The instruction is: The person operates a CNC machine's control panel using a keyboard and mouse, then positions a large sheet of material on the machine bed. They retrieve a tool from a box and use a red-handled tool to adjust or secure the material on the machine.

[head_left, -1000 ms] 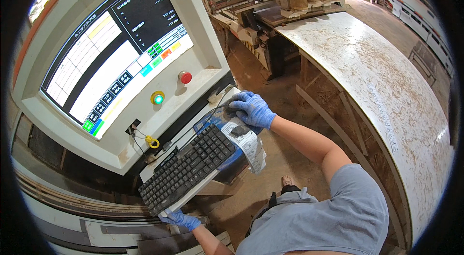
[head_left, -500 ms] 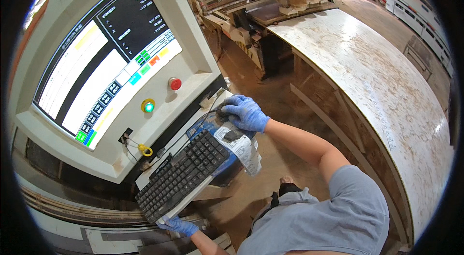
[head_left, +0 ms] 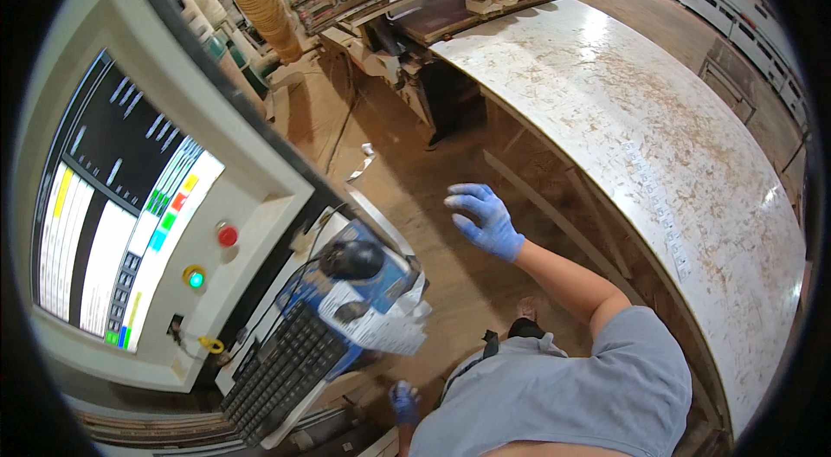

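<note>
Right blue-gloved hand (head_left: 486,221) hangs in the air, fingers spread wide, holding nothing, near the black computer mouse (head_left: 351,259). Left blue-gloved hand (head_left: 403,402) sits below the black keyboard (head_left: 286,370); can't tell its grip.

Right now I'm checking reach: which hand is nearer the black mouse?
Right. The right hand hangs in the air, off to the side of the mouse; the left hand is low, below the keyboard.

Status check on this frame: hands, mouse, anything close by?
Right hand gloved, open, in the air, clear of the black mouse. Left hand gloved, low below the keyboard, grip unclear. Papers beside mouse.
</note>
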`<state>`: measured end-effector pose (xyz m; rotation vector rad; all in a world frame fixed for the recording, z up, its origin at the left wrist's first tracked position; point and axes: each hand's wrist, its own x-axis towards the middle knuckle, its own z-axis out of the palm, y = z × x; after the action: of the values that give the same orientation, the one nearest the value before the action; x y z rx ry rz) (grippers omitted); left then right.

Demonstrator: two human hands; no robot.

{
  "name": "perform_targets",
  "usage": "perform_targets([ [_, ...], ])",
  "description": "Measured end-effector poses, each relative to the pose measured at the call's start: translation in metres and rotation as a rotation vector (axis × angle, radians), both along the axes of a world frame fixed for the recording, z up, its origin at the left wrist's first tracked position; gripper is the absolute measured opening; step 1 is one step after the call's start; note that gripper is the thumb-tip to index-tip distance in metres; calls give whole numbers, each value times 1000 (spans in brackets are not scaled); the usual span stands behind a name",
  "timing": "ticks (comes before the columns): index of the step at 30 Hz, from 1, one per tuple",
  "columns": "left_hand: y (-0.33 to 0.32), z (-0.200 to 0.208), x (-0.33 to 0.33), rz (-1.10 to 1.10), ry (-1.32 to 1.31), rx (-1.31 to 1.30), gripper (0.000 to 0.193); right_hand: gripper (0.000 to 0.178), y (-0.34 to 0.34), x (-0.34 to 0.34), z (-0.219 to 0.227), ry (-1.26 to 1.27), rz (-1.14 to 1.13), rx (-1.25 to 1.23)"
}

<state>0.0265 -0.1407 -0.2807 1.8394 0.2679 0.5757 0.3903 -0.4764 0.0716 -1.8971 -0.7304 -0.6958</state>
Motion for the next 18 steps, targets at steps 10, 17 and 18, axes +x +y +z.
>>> perform_targets([
  [10, -166, -65, 238, -515, 838, -335, 37, 27, -208, -16, -165, 685, -167, -260],
  [17, -216, -27, 381, -269, 851, -129, 42, 34, -243, 28, -194, 1025, -215, -403],
  [18, -209, -40, 395, -235, 815, -106, 41, 34, -236, 46, -192, 1031, -198, -378],
])
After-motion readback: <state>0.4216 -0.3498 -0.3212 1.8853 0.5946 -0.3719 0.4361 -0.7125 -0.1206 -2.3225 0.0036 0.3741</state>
